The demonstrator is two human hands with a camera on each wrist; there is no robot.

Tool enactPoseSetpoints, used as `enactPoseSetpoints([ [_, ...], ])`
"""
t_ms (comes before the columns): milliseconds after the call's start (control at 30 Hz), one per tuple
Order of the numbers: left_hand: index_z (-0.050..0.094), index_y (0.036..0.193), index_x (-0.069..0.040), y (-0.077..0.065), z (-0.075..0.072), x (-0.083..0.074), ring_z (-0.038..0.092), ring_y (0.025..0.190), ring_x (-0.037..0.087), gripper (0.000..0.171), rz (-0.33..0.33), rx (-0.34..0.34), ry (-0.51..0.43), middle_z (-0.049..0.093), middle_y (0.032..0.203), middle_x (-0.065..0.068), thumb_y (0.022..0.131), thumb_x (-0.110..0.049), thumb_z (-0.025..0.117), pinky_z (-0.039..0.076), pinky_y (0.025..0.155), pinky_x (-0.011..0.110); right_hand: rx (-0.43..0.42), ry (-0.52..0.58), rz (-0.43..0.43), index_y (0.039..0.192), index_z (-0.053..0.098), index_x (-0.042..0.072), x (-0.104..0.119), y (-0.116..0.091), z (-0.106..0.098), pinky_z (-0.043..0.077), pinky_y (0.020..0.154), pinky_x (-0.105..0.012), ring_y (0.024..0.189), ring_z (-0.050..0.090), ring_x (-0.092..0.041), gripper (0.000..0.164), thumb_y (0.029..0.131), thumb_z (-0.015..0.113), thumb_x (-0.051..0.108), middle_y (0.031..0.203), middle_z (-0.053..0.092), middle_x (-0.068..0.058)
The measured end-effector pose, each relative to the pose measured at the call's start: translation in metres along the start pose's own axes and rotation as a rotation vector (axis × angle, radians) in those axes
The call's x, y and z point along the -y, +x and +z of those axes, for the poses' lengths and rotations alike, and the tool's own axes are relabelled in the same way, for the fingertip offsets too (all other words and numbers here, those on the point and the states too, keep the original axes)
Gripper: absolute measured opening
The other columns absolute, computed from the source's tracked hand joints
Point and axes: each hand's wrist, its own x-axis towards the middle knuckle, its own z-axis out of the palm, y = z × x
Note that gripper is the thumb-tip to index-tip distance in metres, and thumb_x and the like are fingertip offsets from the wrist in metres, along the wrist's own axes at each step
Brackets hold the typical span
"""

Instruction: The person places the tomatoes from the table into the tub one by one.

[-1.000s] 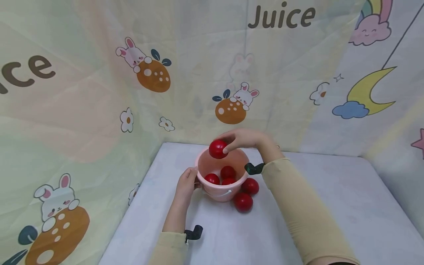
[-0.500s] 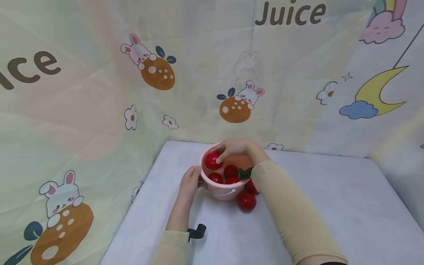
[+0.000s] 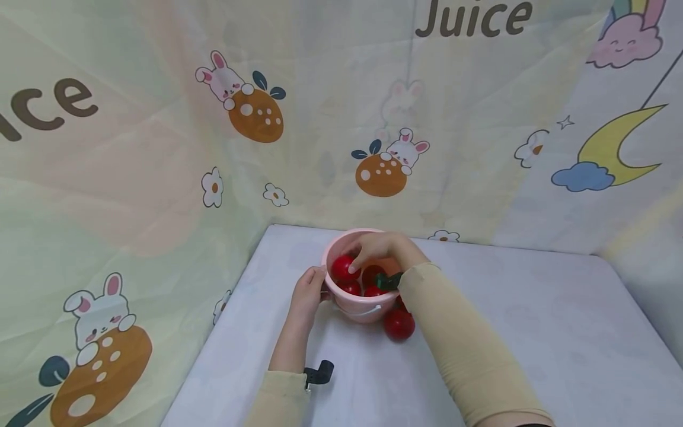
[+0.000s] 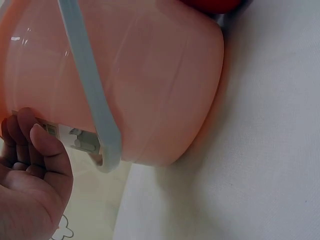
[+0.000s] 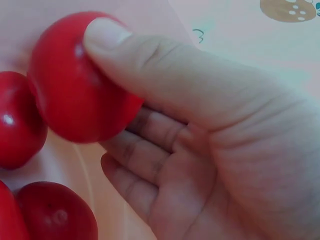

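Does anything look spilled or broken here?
Nothing stands out. The bucket and its handle look unbroken where visible, as does the fruit in the right hand. Another fruit sits outside on the table, though nothing shows it spilled.

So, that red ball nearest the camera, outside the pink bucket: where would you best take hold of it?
Probably around the widest part of the red ball, thumb and fingers on opposite sides, coming from the near side and slightly above. It's round with no handle showing, and the pink bucket and a second red ball sit close on its far side.
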Motion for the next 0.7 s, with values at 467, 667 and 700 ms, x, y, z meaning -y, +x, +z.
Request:
enactPoseSetpoints([
  [467,0.061,0.104,-0.018,0.0006,-0.0002,-0.0002,0.06,0.088,0.021,0.046,0.0,-0.001,0.014,0.064,0.1,0.005,0.085,-0.058,0.049,0.052,0.074,0.028,0.025,0.006,0.033,0.114,0.062,0.033,-0.0059,0.0093,0.0009,0.043,0.096,-0.048,0.115,0.047,-0.019,0.048,0.069,0.078,0.032,0.113,0.061,0.007],
  [667,0.06,0.104,-0.016,-0.0003,0.0005,-0.0016,0.06,0.088,0.02,0.045,-0.011,0.0,0.013,0.064,0.104,0.008,0.087,-0.056,0.049,0.052,0.075,0.028,-0.015,0.015,0.02,0.12,0.058,0.029,-0.0004,0.0022,-0.0011,0.046,0.093,-0.045,0.115,0.046,-0.02,0.051,0.072,0.076,0.029,0.119,0.058,0.004],
  [700,0.06,0.104,-0.016,-0.0006,0.0004,-0.0018,0.06,0.088,0.021,0.045,-0.009,0.002,0.013,0.064,0.105,0.008,0.087,-0.056,0.049,0.052,0.075,0.028,-0.021,0.032,0.015,0.121,0.057,0.029,0.0014,-0.0005,-0.0021,0.047,0.092,-0.045,0.116,0.045,-0.02,0.054,0.071,0.077,0.03,0.121,0.057,0.003],
])
